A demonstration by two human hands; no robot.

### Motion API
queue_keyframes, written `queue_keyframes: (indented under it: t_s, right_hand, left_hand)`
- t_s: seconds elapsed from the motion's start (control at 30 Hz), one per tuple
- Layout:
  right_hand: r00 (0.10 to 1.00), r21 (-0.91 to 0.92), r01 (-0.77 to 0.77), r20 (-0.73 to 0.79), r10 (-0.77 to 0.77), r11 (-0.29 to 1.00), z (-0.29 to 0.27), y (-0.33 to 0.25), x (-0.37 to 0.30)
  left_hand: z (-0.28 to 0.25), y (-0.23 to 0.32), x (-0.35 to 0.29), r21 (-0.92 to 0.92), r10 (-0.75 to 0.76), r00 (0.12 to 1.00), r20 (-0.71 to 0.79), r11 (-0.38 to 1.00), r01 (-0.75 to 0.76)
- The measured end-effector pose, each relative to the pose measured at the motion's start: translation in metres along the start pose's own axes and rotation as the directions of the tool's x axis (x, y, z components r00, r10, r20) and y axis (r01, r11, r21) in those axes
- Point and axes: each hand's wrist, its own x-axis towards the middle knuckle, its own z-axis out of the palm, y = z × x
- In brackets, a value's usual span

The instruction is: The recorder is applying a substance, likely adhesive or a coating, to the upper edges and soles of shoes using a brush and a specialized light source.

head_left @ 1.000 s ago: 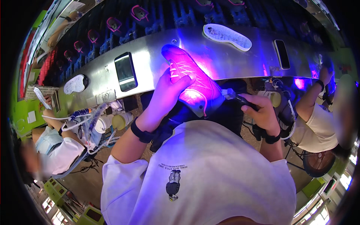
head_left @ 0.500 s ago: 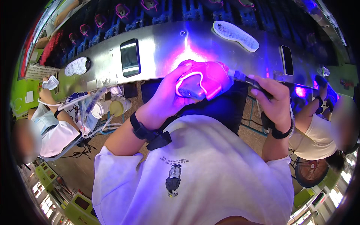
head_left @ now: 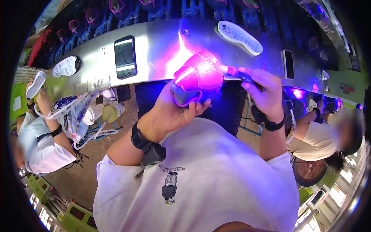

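Shoe (head_left: 201, 73), perhaps a brush (head_left: 232, 71), phone (head_left: 125, 58), sole (head_left: 240, 38) beyond

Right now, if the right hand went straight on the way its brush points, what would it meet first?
The shoe, held in the left hand. The brush in the right hand points at its near edge; whether the bristles touch is unclear.

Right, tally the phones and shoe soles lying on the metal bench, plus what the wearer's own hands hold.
Phones: 2
Shoe soles: 2
Shoe upper, in the left hand: 1
Brush, in the right hand: 1
Total: 6
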Motion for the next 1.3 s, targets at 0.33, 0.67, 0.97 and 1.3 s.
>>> queue_keyframes:
  t_s: [0.33,0.67,0.97,1.3]
  right_hand:
    - [0.992,0.313,0.005,-0.125,0.035,0.95,0.041,0.024,-0.042]
    - [0.924,0.234,-0.089,-0.343,0.168,0.968,0.032,0.013,0.003]
    - [0.97,0.349,-0.131,-0.149,0.193,0.928,0.037,0.036,-0.054]
    - [0.924,0.374,0.01,-0.357,0.134,0.927,-0.025,0.022,0.003]
  left_hand:
    - [0.014,-0.016,-0.004,0.154,0.056,0.984,0.17,0.985,-0.082]
    - [0.076,-0.02,0.017,0.904,0.455,0.782,0.426,-0.189,-0.383]
    - [0.089,-0.002,0.018,0.888,0.62,0.658,0.427,-0.424,-0.176]
    - [0.085,-0.027,0.05,0.819,0.478,0.765,0.431,-0.564,-0.109]
